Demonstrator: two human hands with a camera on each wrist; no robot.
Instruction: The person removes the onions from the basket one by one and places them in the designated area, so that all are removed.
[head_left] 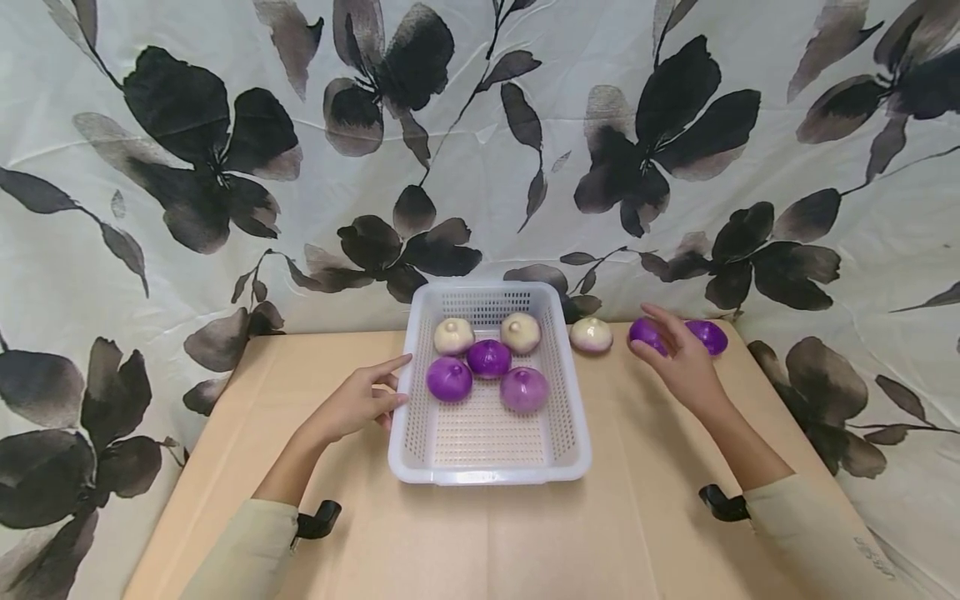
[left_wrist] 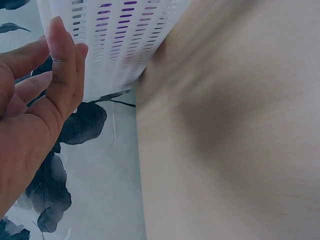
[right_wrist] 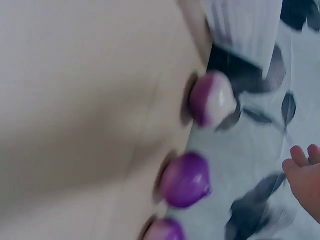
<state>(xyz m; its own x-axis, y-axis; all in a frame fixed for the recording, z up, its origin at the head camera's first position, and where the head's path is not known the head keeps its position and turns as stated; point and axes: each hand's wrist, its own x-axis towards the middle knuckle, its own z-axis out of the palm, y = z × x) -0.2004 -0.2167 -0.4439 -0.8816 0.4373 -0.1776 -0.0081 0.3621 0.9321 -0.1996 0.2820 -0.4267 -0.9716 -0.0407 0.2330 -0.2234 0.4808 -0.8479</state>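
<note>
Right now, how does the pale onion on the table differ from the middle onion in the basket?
Colour: the pale onion is whitish on top with purple lower down; the middle onion looks deep purple.
Place: the pale onion sits on the table, outside the basket; the middle onion is inside.
Company: the pale onion stands apart from other onions; the middle onion is clustered among four.
Both are rounded and shiny.
</note>
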